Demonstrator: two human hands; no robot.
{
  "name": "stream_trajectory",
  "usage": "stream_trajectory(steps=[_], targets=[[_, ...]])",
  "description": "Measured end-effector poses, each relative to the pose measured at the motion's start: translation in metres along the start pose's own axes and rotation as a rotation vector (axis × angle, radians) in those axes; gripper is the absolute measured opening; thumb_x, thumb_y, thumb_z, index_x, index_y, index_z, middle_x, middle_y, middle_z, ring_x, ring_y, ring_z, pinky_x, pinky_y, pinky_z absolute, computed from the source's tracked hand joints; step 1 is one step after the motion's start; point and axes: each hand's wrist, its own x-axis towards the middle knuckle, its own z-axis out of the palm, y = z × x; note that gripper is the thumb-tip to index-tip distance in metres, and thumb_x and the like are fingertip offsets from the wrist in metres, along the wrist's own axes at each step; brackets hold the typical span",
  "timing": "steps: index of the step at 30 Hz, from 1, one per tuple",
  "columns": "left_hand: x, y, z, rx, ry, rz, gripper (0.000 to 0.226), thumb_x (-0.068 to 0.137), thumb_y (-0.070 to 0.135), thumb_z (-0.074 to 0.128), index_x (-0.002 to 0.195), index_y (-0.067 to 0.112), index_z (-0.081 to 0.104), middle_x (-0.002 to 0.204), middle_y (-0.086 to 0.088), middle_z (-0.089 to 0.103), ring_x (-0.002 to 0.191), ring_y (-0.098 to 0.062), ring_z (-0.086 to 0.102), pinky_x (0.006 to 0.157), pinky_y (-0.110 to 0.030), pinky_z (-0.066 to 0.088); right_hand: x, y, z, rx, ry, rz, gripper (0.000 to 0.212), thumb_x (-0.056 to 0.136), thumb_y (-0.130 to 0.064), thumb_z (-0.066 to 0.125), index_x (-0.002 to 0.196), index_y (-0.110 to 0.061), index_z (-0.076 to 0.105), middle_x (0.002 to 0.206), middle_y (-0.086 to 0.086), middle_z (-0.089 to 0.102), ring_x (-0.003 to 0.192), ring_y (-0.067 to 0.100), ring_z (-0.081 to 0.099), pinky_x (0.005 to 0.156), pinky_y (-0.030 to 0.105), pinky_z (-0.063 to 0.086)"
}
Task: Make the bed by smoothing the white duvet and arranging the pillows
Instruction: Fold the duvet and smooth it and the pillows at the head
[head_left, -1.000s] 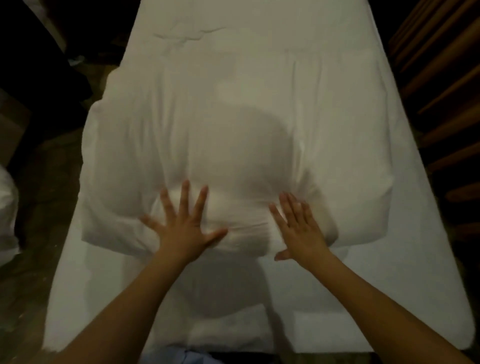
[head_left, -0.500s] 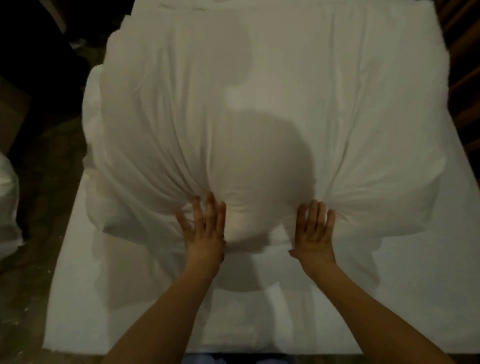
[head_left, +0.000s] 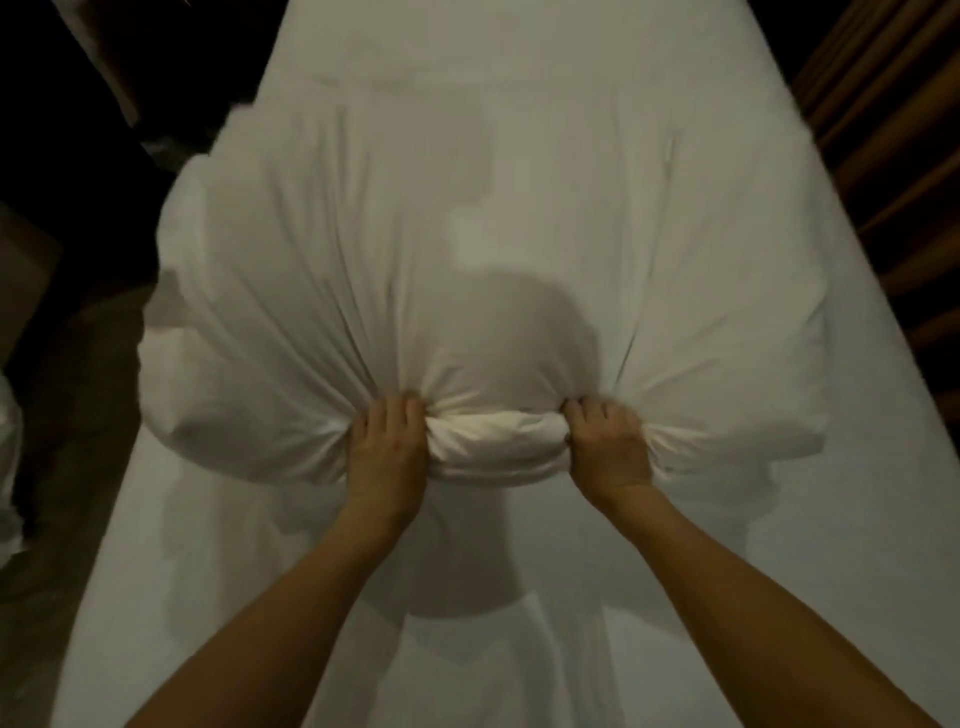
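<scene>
A thick white duvet (head_left: 483, 244) lies folded across the middle of the bed, puffed up and creased toward its near edge. My left hand (head_left: 387, 447) grips a bunch of that near edge, fingers curled into the fabric. My right hand (head_left: 608, 447) grips the same edge about a forearm's width to the right. Between the two hands the edge is gathered into a tight roll. The bed sheet (head_left: 779, 545) under the duvet is white and flat. No pillow can be told apart from the duvet.
Dark floor (head_left: 67, 467) runs along the bed's left side, with a white bundle (head_left: 8, 457) at the far left edge. Wooden slats (head_left: 893, 130) stand close along the bed's right side. The room is dim and my shadow falls across the duvet.
My hands went from lying flat on the duvet's near edge to clutching it in fists. The duvet has bunched up between them.
</scene>
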Motion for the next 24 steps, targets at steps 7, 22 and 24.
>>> stream_trajectory(steps=[7, 22, 24], targets=[[0.08, -0.018, -0.159, 0.012, -0.295, -0.029, 0.031, 0.047, 0.009, 0.081, 0.073, 0.012, 0.062, 0.068, -0.009, 0.064, 0.06, -0.03, 0.064, 0.053, -0.029, 0.05, 0.067, -0.012, -0.164, 0.03, -0.228, 0.058, 0.018, 0.083, -0.012, 0.057, 0.099, -0.008, 0.061, 0.096, 0.013, 0.065, 0.086, 0.036, 0.064, 0.067, 0.038, 0.05], [0.028, -0.215, -0.354, -0.052, -0.354, -0.326, 0.036, 0.085, 0.021, 0.059, 0.121, 0.017, 0.059, 0.126, -0.007, 0.059, 0.116, -0.025, 0.057, 0.093, -0.032, 0.046, 0.108, -0.226, -0.357, -0.07, -0.265, -0.089, 0.034, 0.087, -0.026, 0.053, 0.119, -0.014, 0.05, 0.121, 0.008, 0.058, 0.109, 0.027, 0.058, 0.088, 0.033, 0.045], [-0.012, -0.242, -0.334, -0.096, -0.392, -0.296, 0.037, 0.089, 0.022, 0.054, 0.125, 0.017, 0.055, 0.13, -0.007, 0.056, 0.119, -0.025, 0.054, 0.099, -0.033, 0.043, 0.089, -0.266, -0.34, -0.097, -0.308, -0.073, 0.033, 0.088, -0.026, 0.053, 0.119, -0.015, 0.049, 0.121, 0.007, 0.059, 0.109, 0.027, 0.058, 0.088, 0.034, 0.045]])
